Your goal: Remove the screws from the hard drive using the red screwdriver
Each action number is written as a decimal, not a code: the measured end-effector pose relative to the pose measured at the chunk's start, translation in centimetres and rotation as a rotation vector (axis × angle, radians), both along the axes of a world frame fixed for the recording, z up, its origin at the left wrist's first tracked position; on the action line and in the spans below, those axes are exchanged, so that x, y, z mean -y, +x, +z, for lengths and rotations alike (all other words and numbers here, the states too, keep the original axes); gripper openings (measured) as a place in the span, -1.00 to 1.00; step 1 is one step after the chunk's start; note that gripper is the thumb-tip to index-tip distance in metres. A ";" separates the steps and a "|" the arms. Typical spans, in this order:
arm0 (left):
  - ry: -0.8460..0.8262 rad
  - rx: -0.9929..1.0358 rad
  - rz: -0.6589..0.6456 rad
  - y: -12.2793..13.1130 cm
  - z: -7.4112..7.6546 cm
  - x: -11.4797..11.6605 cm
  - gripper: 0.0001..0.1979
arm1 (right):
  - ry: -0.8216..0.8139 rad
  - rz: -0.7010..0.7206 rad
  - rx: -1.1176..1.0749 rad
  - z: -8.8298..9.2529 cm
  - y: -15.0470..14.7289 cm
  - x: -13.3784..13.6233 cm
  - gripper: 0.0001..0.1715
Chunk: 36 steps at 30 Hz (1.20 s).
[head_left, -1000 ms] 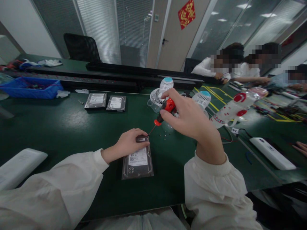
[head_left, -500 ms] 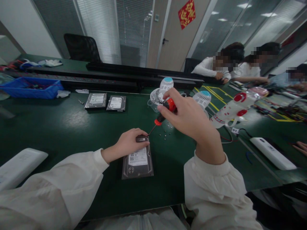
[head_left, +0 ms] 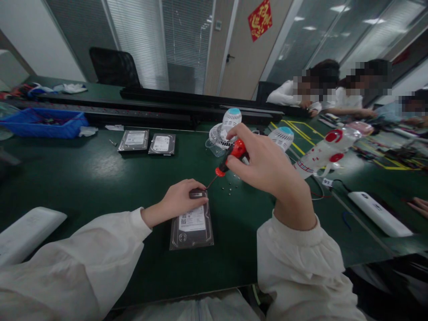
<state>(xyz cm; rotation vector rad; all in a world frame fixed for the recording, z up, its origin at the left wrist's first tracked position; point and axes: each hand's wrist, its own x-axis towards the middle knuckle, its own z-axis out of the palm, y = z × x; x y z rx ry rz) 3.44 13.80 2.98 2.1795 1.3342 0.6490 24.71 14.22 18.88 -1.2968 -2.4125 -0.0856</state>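
Note:
A hard drive (head_left: 192, 226) lies flat on the green table in front of me. My left hand (head_left: 179, 199) is curled over its far end, fingers pressed on the top edge, holding it down. My right hand (head_left: 264, 165) is closed round a red-and-black screwdriver (head_left: 230, 157), held tilted. Its thin tip points down to the drive's far right corner, beside my left fingertips. Several tiny screws (head_left: 230, 187) lie loose on the mat just right of the tip.
Two more hard drives (head_left: 147, 142) lie farther back. Small white fans (head_left: 230, 122) and a white-and-red toy (head_left: 323, 154) stand behind my right hand. A blue bin (head_left: 43, 121) is far left, a white device (head_left: 379, 213) at right. Other people work at the far right.
My right hand has shifted its fingers slightly on the screwdriver handle, as if twisting it. The left hand and the drive have stayed put.

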 end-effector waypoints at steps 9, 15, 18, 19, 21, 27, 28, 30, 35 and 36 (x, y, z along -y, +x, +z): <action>-0.028 0.002 0.004 0.0 0.2 0.1 -0.62 | -0.004 -0.026 0.002 0.1 0.0 0.0 -0.67; -0.040 0.006 0.001 0.0 0.3 0.1 -0.61 | -0.020 -0.008 -0.007 0.1 0.1 0.0 -0.64; -0.040 0.010 -0.001 -0.1 0.2 0.1 -0.60 | 0.008 -0.039 -0.015 0.0 0.1 0.0 -0.63; -0.040 0.012 -0.002 -0.1 0.2 0.1 -0.60 | 0.018 -0.036 -0.013 0.0 0.1 0.0 -0.67; -0.037 0.012 -0.004 -0.1 0.2 0.1 -0.61 | 0.019 -0.004 -0.004 0.0 0.2 0.0 -0.70; -0.028 0.002 -0.006 0.0 0.5 0.1 -0.62 | -0.036 -0.024 -0.020 0.1 0.1 0.0 -0.59; -0.028 0.002 -0.005 0.0 0.6 0.2 -0.62 | -0.029 -0.035 -0.020 0.1 0.1 0.0 -0.59; -0.027 0.001 -0.002 0.0 0.6 0.2 -0.63 | -0.010 -0.033 -0.018 0.1 0.2 0.0 -0.67; -0.033 0.003 -0.001 -0.1 0.4 0.2 -0.62 | -0.040 0.027 -0.020 0.0 0.4 -0.1 -0.60; -0.033 0.006 -0.004 -0.1 0.4 0.2 -0.62 | -0.034 0.010 -0.024 0.0 0.3 -0.2 -0.62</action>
